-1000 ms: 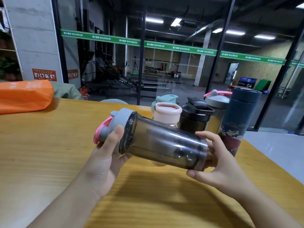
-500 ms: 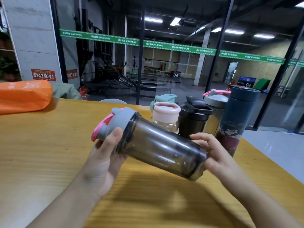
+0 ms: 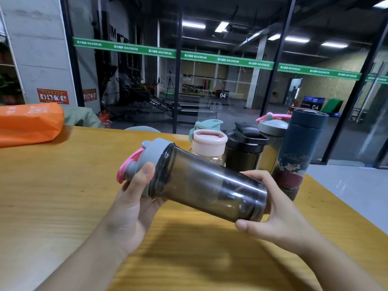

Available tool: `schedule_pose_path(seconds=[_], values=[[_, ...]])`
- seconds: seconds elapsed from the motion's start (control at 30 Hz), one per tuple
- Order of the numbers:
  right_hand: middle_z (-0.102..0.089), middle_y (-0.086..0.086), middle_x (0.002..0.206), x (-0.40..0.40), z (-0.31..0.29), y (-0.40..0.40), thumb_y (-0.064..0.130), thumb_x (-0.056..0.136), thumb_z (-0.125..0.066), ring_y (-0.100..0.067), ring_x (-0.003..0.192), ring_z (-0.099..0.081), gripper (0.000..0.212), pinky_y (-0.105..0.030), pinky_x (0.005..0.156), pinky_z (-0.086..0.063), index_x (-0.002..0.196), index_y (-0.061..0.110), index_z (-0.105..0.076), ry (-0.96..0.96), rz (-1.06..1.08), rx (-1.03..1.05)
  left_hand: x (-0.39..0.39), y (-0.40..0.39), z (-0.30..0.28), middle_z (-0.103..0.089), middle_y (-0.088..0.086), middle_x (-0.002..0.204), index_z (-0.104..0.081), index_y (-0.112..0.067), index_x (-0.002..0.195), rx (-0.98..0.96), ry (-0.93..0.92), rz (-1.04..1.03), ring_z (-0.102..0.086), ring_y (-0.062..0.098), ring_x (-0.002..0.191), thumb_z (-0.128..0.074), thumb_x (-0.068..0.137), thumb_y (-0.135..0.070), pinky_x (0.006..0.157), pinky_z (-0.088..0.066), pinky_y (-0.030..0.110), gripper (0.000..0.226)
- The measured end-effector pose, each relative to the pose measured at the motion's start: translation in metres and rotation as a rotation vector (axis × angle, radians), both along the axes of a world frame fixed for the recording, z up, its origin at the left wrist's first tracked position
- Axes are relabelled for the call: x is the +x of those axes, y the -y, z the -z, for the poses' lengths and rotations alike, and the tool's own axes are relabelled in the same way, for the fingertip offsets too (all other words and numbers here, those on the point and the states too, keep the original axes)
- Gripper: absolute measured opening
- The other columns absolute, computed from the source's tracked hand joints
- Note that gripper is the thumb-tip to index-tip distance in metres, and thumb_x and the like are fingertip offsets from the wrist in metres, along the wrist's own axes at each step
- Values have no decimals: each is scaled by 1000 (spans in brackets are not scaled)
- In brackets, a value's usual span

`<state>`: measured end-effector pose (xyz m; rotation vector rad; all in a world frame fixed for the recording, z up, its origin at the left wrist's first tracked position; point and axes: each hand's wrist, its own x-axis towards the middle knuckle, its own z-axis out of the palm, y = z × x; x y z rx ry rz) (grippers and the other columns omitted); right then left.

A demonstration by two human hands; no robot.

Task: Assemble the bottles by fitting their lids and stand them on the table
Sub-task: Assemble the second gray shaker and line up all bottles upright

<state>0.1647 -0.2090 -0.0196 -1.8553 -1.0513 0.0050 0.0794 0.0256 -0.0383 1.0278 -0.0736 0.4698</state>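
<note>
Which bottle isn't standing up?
The smoky grey shaker held sideways between left hand and right hand; the others stand on the table.

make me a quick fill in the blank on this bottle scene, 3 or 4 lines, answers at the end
1. The left hand has its grip on the smoky bottle at its grey ____ end.
2. The right hand holds that bottle at its ____.
3. The held bottle lies roughly ____ above the table, not upright.
4. The bag at the table's far left is ____.

Missing words: lid; base; sideways; orange
</note>
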Motion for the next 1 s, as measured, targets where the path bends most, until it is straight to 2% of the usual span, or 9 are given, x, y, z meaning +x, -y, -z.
schedule_pose_path(seconds=[0.17, 0.27, 0.37, 0.43, 0.5, 0.63, 0.73, 0.83, 1.0], values=[[-62, 5, 72, 6, 10, 0, 53, 57, -64, -5, 55, -54, 61, -25, 54, -45, 110, 26, -52, -227, -30, 15, 0, 0, 1, -62, 17, 128, -61, -12, 127, -12, 47, 17, -59, 27, 116, -90, 47, -52, 98, -47, 43, 94], [-56, 1, 65, 10, 13, -2, 71, 54, -68, -11, 51, -47, 76, -26, 50, -40, 111, 23, -56, -280, -48, 7, 0, -2, 2, -62, 14, 129, -63, -17, 124, -4, 53, 35, -58, 25, 118, -90, 47, -51, 100, -45, 43, 89], [-64, -13, 68, 14, 14, -5, 82, 52, -64, -14, 42, -44, 76, -24, 41, -35, 103, 25, -62, -352, -98, 36, 0, -2, 2, -62, 15, 129, -59, -14, 129, 15, 56, 55, -59, 26, 119, -90, 49, -50, 98, -48, 39, 93], [-64, -14, 64, 16, 12, -8, 84, 48, -62, -13, 37, -39, 97, -21, 38, -30, 115, 15, -58, -438, -120, 15, 0, -2, 1, -63, 16, 128, -58, -12, 129, 41, 59, 56, -60, 27, 116, -89, 50, -50, 94, -51, 37, 93], [-59, -13, 59, 16, 12, -9, 89, 36, -59, -14, 35, -33, 115, -21, 37, -26, 119, 9, -55, -544, -129, -43, 0, -2, 0, -64, 16, 126, -58, -11, 129, 52, 65, 53, -61, 26, 113, -89, 50, -50, 89, -53, 35, 93], [-57, -12, 56, 17, 12, -8, 91, 49, -49, -17, 40, -34, 88, -22, 40, -26, 103, 24, -68, -671, -224, -65, 0, -2, 2, -65, 15, 123, -60, -12, 127, 62, 86, 59, -63, 25, 111, -90, 51, -47, 87, -53, 33, 89], [-56, -13, 54, 19, 12, -5, 88, 48, -53, -16, 37, -33, 97, -25, 41, -23, 115, 19, -63, -806, -279, -79, 0, -2, 2, -63, 17, 127, -56, -14, 131, 101, 83, 58, -61, 28, 115, -90, 51, -48, 93, -50, 39, 93], [-56, -11, 53, 16, 7, -5, 87, 48, -56, -15, 37, -34, 85, -24, 41, -22, 107, 27, -69, -849, -332, -89, -1, -3, 2, -62, 18, 128, -54, -14, 133, 122, 77, 49, -60, 28, 115, -90, 50, -49, 95, -44, 45, 97], [-58, -13, 61, 17, 12, -8, 84, 54, -52, -18, 44, -39, 80, -25, 43, -27, 103, 23, -70, -868, -268, -44, -3, -6, 2, -65, 15, 125, -51, -19, 136, 205, 70, 24, -62, 32, 115, -90, 45, -54, 102, -39, 61, 106]])
